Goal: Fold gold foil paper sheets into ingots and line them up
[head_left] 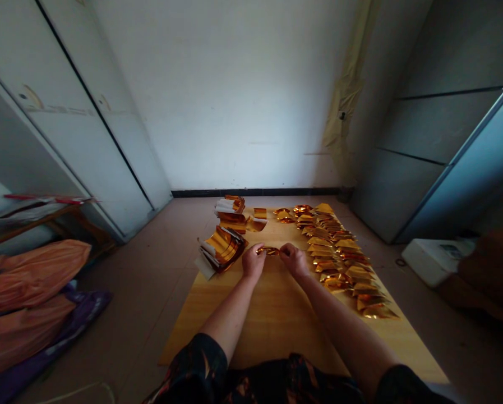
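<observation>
Over the middle of the wooden table, my left hand (253, 262) and my right hand (294, 260) pinch the two ends of one piece of shiny gold foil paper (270, 251). The piece is rolled or folded into a narrow shape stretched between my fingers. Left of my left hand lies a thick stack of curled gold foil sheets (225, 244) with pale backs. To the right of my right hand, rows of folded gold foil pieces (322, 247) run along the table, overlapping one another.
The wooden table (217, 314) stands before a white wall. More curled foil sheets (231, 220) lie at its far left. Orange bags (32, 275) are on the left, beside a low wooden stand. A white box (430, 261) sits on the floor at right, near a grey cabinet (419, 129).
</observation>
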A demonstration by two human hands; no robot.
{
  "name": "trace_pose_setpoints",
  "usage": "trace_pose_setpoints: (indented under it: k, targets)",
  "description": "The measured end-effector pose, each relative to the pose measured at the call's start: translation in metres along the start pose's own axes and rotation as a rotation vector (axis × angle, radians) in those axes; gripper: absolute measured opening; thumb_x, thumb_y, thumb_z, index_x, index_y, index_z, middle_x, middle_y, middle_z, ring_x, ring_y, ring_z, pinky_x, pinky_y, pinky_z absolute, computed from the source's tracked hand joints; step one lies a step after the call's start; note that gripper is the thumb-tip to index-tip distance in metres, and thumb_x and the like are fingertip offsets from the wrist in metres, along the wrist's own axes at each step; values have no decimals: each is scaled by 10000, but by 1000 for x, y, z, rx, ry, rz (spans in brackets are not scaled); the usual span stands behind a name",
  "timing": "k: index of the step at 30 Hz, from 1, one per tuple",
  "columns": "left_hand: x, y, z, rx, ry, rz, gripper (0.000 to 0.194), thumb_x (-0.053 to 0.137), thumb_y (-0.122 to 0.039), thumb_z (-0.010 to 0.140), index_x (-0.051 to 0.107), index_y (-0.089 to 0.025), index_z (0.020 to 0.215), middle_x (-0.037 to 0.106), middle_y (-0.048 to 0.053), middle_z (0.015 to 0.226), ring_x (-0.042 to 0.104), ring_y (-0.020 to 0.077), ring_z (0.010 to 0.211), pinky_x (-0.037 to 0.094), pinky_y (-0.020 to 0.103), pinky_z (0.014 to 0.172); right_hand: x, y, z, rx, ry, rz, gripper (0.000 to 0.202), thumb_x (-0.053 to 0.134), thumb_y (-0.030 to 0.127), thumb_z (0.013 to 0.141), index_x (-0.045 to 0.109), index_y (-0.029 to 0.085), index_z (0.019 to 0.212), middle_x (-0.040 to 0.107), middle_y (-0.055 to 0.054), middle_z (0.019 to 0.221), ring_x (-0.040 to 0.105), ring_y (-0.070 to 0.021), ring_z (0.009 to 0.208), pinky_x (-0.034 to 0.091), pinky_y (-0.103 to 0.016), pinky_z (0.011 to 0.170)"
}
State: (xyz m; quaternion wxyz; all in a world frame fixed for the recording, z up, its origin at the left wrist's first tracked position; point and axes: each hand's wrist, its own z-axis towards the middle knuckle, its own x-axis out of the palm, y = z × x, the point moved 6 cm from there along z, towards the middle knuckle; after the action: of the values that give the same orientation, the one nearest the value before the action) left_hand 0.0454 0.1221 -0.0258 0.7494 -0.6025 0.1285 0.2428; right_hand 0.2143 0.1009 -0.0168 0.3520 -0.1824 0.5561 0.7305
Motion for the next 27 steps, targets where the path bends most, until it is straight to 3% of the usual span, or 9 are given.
trace_pose_setpoints:
  k: [3, 7, 18, 23, 27]
  targets:
    - [4, -2, 6, -10, -13, -59, 266, 588, -137, 755, 686, -176, 999, 715, 55, 998, 655, 168, 926, 500, 301, 882, -8, 0, 7, 64, -33, -37, 142, 571, 275, 733, 645, 214, 837, 668, -5, 708, 581, -138, 617, 395, -215, 571]
    - [11, -5, 12, -22, 0, -156, 272, 597, -152, 751, 681, -162, 1010, 716, 58, 989, 658, 166, 904, 506, 291, 857, -14, -2, 18, 59, -17, -21, 138, 596, 320, 726, 644, 201, 776, 648, -5, 667, 566, -137, 604, 383, -214, 566]
    - [26, -18, 27, -85, 4, -308, 333, 603, -148, 738, 651, -152, 1067, 692, 69, 1062, 632, 178, 985, 486, 285, 888, -29, 1, 49, -58, 40, -84, 116, 529, 192, 730, 640, 204, 697, 642, 3, 637, 549, -122, 574, 373, -208, 571]
    - [32, -17, 33, -109, 5, -321, 377, 594, -188, 753, 626, -159, 1128, 690, 65, 1049, 638, 172, 947, 500, 267, 846, -32, -5, 59, 23, 53, -102, 117, 600, 227, 707, 653, 218, 810, 677, 0, 712, 592, -131, 628, 399, -210, 581]
    - [38, -12, 37, -136, -9, -378, 408, 585, -182, 744, 611, -159, 1150, 683, 72, 1059, 641, 175, 929, 504, 276, 833, -20, -20, 60, 146, 113, 63, 246, 642, 266, 690, 629, 206, 928, 669, 14, 692, 601, -109, 551, 432, -195, 532]
